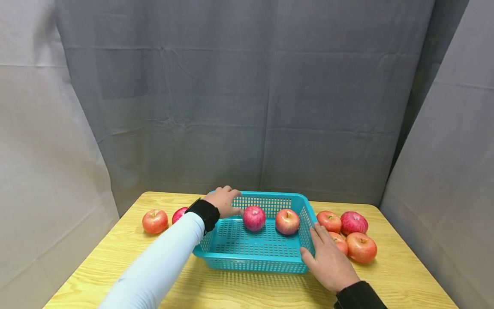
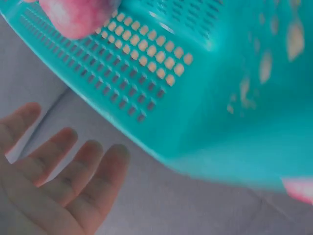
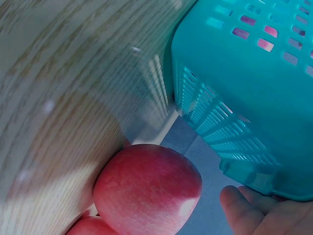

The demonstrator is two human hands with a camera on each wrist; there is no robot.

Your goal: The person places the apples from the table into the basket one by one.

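A turquoise plastic basket point(image 1: 251, 256) sits mid-table with a dark red apple point(image 1: 254, 218) and a lighter red apple point(image 1: 287, 222) inside. My left hand point(image 1: 225, 201) reaches over the basket's back left part, its thumb close beside the dark red apple. In the left wrist view the fingers point(image 2: 100, 188) are spread and hold nothing. My right hand point(image 1: 331, 260) lies along the basket's right side, with extended fingers at the rim. The right wrist view shows fingertips point(image 3: 239, 208) right by the basket edge.
Several apples point(image 1: 361, 247) cluster on the table right of the basket, close to my right hand. On the left lie one apple point(image 1: 155, 221) and a dark red one point(image 1: 179, 214) partly hidden by my left arm. A grey curtain point(image 1: 247, 107) hangs behind the wooden table point(image 1: 96, 266).
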